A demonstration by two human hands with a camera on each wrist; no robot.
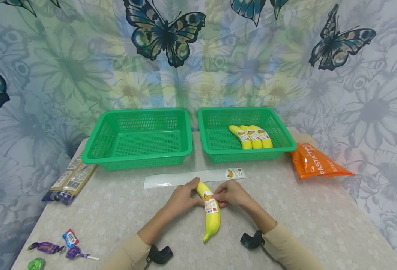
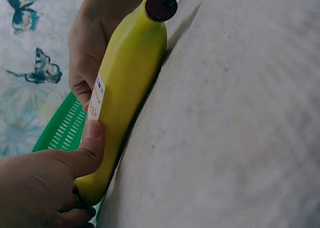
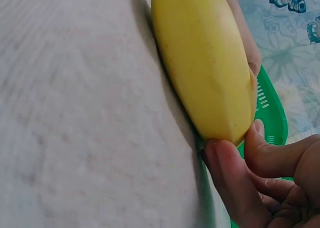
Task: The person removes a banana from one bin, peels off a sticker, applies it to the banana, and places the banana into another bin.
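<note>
A yellow banana [image 1: 212, 222] lies on the table, its narrow end toward the person. A white sticker [image 1: 211, 206] with a banana picture sits on its upper side. My left hand [image 1: 182, 199] holds the banana near its far end, the thumb beside the sticker in the left wrist view. At the banana's right side, my right hand [image 1: 233, 193] has thumb and curled fingers against the peel by the sticker's edge. In the right wrist view the right thumb [image 3: 260, 148] and fingertips touch the banana; the sticker's face is hidden there.
Beyond the hands lies a white backing strip [image 1: 185, 177] bearing one sticker [image 1: 235, 173]. Behind stand a bare green basket [image 1: 137, 161] and another green basket [image 1: 249, 154] with three labelled bananas [image 1: 254, 138]. An orange packet [image 1: 316, 161], a noodle-like packet [image 1: 71, 182] and several sweets [image 1: 46, 247] lie at the sides.
</note>
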